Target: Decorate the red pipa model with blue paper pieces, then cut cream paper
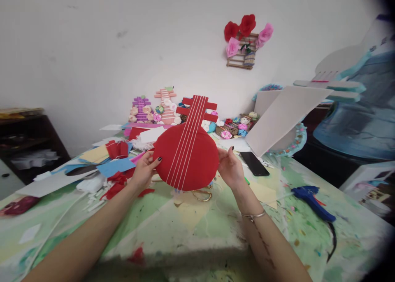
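Note:
A red craft lute [188, 156] with a round body, short neck, side pegs and several pale strings stands tilted above the table in front of me. My left hand [145, 166] grips its left edge, the thumb on the front face and the fingers behind. On the opposite edge, my right hand [231, 166] supports it with fingertips behind the rim and the thumb raised. Gold scissor-like handles [203, 195] lie on the table below the lute, partly hidden by it.
Red, blue and white scraps [117, 166] clutter the left. At the right are a black phone [254, 163], a blue glue gun [314, 201], white boards [286, 113] and a water bottle [354, 109]. Decorated craft lutes [166, 105] lean against the wall.

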Tool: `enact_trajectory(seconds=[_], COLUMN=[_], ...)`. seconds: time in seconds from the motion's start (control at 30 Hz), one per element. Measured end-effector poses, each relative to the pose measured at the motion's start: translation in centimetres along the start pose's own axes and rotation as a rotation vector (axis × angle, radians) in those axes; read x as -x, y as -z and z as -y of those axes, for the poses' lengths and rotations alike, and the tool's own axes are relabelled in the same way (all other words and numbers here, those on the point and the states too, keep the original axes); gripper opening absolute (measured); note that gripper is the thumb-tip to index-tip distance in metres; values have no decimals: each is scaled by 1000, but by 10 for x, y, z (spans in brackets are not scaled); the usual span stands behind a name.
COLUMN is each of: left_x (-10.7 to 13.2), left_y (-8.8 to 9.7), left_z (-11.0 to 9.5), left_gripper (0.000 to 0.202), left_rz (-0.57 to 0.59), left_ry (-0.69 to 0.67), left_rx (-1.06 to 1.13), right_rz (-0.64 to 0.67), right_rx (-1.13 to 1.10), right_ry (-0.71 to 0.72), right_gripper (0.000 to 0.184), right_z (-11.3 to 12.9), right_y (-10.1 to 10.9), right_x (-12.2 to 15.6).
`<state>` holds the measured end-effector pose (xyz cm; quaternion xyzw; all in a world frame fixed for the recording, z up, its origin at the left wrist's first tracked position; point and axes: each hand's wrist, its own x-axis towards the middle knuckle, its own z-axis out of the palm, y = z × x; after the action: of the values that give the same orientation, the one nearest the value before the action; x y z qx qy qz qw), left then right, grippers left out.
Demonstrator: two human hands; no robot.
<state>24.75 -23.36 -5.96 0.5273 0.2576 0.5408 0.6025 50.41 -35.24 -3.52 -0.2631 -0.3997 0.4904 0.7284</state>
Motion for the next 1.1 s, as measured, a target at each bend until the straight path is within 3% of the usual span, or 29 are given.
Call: enact_trajectory(seconds=[0.17,0.37,0.53,0.73,1.1], left_x=[1,2,2,1,2], left_y=[-1,-4,-4,-1,-2], left_z=[-1,-2,-2,0,4], left_gripper=[45,44,45,44,44], left_rz=[-2,-26,-35,-35,3], left_ry=[3,-2,8,3,-1], left_rx=[-2,11,16,24,-1], right_rz=[23,21,110,103,96], right_rx=[48,77,101,183,83], right_ry=[31,95,110,133,130], right_gripper=[56,29,44,51,48], right_z=[1,0,1,-2,-6], right_y=[1,5,9,7,5], right_x=[-1,0,-1,-1,-1])
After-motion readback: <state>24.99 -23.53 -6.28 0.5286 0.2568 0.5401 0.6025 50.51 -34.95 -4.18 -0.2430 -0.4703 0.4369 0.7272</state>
